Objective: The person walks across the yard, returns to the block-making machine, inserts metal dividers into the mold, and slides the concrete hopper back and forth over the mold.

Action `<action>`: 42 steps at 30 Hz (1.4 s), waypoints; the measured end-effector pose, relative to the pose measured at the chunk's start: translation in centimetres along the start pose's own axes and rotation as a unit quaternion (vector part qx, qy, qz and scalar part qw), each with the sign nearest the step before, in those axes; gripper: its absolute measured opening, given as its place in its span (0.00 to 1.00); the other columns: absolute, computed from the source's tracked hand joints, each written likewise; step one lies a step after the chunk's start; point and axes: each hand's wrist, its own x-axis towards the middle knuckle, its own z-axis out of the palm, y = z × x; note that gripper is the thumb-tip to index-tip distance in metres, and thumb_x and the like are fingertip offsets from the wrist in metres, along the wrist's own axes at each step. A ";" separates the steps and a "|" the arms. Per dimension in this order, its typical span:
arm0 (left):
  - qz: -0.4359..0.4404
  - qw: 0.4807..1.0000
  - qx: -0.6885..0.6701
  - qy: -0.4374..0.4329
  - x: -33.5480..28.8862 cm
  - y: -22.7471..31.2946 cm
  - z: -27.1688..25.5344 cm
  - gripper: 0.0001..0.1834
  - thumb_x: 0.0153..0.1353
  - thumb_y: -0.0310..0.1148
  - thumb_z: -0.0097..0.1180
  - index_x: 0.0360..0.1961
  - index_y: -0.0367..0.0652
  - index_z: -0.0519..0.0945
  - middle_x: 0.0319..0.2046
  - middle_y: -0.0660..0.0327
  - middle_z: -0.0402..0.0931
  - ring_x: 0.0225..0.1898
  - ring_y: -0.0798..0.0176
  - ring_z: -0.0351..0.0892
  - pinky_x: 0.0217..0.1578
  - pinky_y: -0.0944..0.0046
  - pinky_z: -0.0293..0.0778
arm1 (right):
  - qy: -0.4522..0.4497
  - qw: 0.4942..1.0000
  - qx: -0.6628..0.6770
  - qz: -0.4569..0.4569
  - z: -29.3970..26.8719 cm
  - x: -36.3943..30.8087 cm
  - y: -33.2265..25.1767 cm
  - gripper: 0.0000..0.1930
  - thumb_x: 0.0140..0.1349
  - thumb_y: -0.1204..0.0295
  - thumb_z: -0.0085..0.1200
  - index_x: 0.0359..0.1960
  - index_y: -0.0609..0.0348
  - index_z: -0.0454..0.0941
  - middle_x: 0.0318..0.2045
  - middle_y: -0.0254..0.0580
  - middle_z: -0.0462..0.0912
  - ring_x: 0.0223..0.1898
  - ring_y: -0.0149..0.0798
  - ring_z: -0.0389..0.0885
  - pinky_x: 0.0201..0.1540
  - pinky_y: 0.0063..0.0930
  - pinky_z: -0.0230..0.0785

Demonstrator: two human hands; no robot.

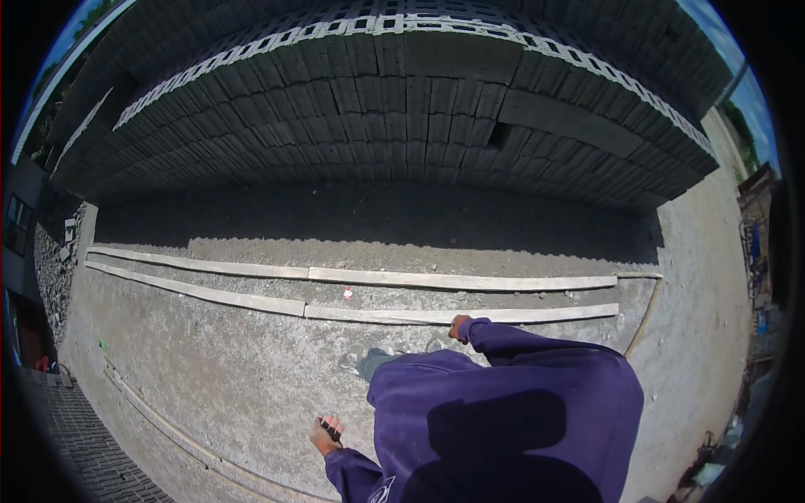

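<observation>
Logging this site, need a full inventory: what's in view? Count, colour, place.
Blocks: many, grey, stacked across the top
Boards: 4, pale, two end-to-end rows across the middle
Rod: 1 or 2 pieces, brown, right of the boards
Scrap: 1, red and white, between the rows
Strip: at least 1, pale, lower left
Tiles: many, dark grey, lower-left corner
Rubble: uncountable, grey, left edge
Clutter: uncountable, mixed, right edge
Ground: 1, grey, throughout
Shirt: 1, purple, lower centre
Left hand: 1, bare, curled, lower centre-left
Right hand: 1, bare, at the nearer row
</observation>
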 end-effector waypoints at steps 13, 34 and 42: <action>-0.015 0.991 0.136 -0.017 12.6 16.3 -9.2 0.19 0.58 0.41 0.43 0.47 0.42 0.69 0.34 0.56 0.75 0.30 0.57 0.76 0.26 0.57 0.72 | 0.045 0.986 0.141 -0.075 5.4 0.4 -31.2 0.17 0.48 0.66 0.47 0.34 0.67 0.77 0.33 0.57 0.79 0.37 0.48 0.79 0.42 0.38 0.70; 0.086 0.985 0.142 -0.055 36.5 37.7 -37.7 0.13 0.57 0.36 0.46 0.38 0.38 0.74 0.26 0.57 0.76 0.23 0.62 0.77 0.19 0.64 0.72 | 0.058 0.994 0.082 -0.030 35.6 -0.3 -46.3 0.18 0.51 0.61 0.52 0.34 0.66 0.78 0.30 0.54 0.80 0.33 0.44 0.81 0.34 0.34 0.72; 0.104 0.993 0.039 -0.034 42.1 46.6 -43.7 0.13 0.58 0.35 0.45 0.39 0.38 0.74 0.27 0.55 0.77 0.24 0.64 0.77 0.18 0.68 0.70 | -0.048 0.996 0.062 0.050 36.0 -0.8 -73.6 0.19 0.48 0.58 0.57 0.36 0.60 0.79 0.30 0.49 0.81 0.39 0.45 0.79 0.38 0.36 0.72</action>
